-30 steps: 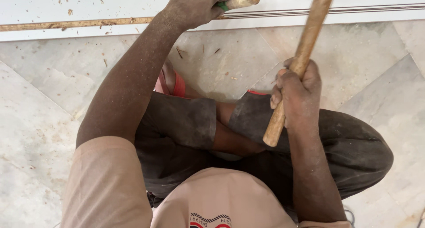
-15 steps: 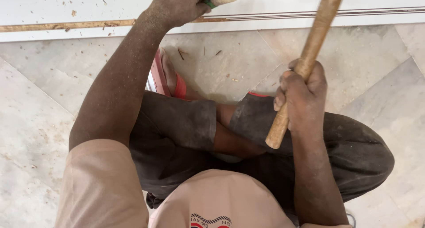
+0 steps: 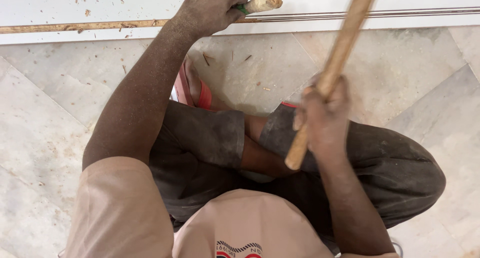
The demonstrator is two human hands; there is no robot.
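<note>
Left hand [image 3: 210, 8] clamped on a chisel [image 3: 262, 0] against the white board [image 3: 100, 5], right hand [image 3: 325, 118] gripping a raised wooden handle [image 3: 332, 70], blurred, above crossed legs on marble floor [image 3: 45, 123]

Beneath you lay a pale marble floor [image 3: 65, 138] with diagonal seams, wood chips [image 3: 235, 58] scattered near your red sandal [image 3: 192, 90], your dark grey trousers [image 3: 210, 138] folded cross-legged, your beige shirt [image 3: 120, 213] filling the lower edge
</note>
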